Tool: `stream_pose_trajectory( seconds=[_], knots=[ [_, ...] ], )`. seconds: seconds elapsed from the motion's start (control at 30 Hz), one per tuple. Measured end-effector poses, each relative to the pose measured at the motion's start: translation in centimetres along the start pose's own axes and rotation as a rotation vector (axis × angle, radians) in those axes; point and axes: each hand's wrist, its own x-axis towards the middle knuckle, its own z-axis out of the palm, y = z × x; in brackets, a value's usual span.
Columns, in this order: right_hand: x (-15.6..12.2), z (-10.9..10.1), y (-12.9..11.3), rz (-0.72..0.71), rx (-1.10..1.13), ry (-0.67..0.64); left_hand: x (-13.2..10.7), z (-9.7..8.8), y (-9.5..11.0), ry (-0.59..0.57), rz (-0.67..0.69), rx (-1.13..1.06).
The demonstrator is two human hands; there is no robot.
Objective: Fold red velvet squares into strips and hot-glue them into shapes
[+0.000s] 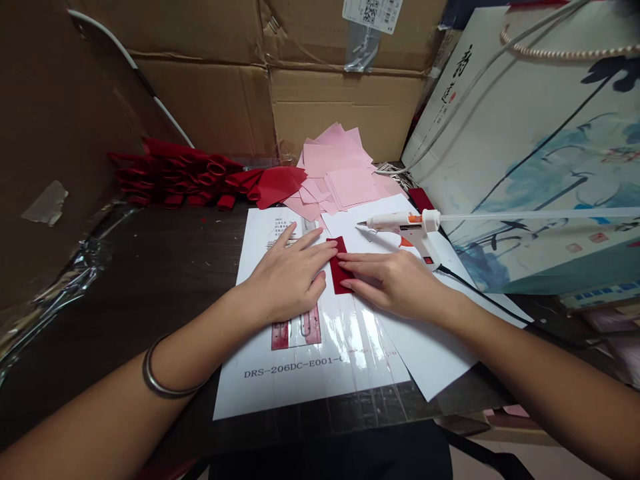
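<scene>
- Head view, near edge: printed white sheet (pixel 285 393) on the dark table (pixel 165 293), second white sheet (pixel 435 360) beside it, under clear glossy film in part; slick surface could let the work skid if pressed unevenly
- Right hand (pixel 395 283): thumb and fingertips on the right side of the red strip, narrow gap; can't tell if pinching or just pressing
- Left hand (pixel 287 277): fingers spread wide, flat, a fingertip at the strip's upper end
- Red strip (pixel 340 272): on the sheets between both hands; lopsided push would skew it
- Glue gun (pixel 417 225): just beyond the right hand, nozzle toward the strip; can't tell if hot; if so, a stray knuckle burns, or a snagged black cord (pixel 480 291) drags it
- Far: pink paper (pixel 340 160), red rolls (pixel 175 173); a wide sweep could scatter them
</scene>
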Motion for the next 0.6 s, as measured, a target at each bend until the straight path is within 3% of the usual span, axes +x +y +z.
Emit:
stream_pose_trajectory(
  seconds=[0.17, 0.6],
  knots=[
    [-0.6, -0.7, -0.9, -0.103, -0.071, -0.075, 0.0, 0.0, 0.0, 0.013, 0.009, 0.031],
    [-1.6, -1.0, -2.3, -0.14, -0.185, -0.115, 0.1, 0.1, 0.1, -0.001, 0.021, 0.084]
  ],
)
